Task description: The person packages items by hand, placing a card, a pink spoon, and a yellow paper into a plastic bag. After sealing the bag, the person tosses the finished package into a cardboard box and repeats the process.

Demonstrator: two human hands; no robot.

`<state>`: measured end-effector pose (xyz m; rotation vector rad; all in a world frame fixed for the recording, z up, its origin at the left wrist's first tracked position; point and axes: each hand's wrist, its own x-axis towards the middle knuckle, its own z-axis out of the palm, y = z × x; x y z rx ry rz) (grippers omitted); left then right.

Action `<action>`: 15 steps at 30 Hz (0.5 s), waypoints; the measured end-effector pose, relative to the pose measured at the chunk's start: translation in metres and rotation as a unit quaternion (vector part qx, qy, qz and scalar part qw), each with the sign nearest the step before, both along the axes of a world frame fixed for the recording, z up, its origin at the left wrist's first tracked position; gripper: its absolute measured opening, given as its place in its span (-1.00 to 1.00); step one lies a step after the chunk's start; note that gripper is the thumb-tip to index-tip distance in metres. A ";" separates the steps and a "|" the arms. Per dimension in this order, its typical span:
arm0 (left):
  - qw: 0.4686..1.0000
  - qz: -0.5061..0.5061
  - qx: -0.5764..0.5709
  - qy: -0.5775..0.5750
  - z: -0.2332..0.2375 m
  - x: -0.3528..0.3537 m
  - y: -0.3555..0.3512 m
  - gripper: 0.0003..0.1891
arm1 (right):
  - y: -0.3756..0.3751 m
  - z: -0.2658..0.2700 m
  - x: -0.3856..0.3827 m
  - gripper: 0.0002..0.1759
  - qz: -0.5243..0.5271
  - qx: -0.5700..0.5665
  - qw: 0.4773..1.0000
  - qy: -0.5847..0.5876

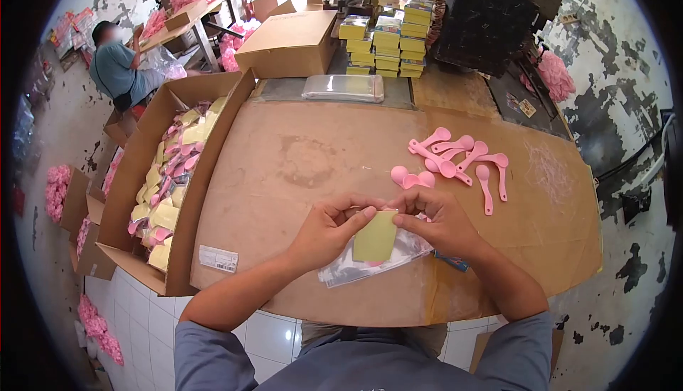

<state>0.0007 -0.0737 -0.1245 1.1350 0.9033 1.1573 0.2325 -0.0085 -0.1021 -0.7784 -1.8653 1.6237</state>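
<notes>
A yellow card (376, 240) stands between my two hands close over the table, a strip of pink showing at its lower edge. My left hand (326, 229) pinches the card's upper left corner between thumb and fingers. At the upper right corner my right hand (437, 222) has its thumb and fingertips closed on the same top edge. Clear plastic bags (337, 274) lie below the card. Something blue (452, 261) sticks out under my right wrist. Beyond my right hand, several pink measuring spoons (442, 168) are heaped, with a single spoon (485, 190) beside them.
A long open carton (226, 122) at my left holds many packed yellow cards and pink spoons. At the back stand a closed carton (284, 41), stacks of yellow cards (386, 44) and a pile of clear bags (343, 88). Another person (118, 71) sits at far left.
</notes>
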 end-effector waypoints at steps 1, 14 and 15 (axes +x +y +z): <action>1.000 0.002 -0.005 -0.003 0.001 0.001 0.000 -0.72 | 0.001 -0.003 0.001 -0.73 -0.005 -0.026 0.999 0.020; 0.995 0.046 -0.002 0.083 -0.009 0.001 0.006 -0.80 | 0.010 -0.027 0.016 -0.84 -0.024 -0.060 0.995 0.073; 0.995 0.046 0.015 0.088 -0.014 0.000 0.006 -0.80 | 0.011 -0.028 0.017 -0.84 -0.023 -0.069 0.994 0.076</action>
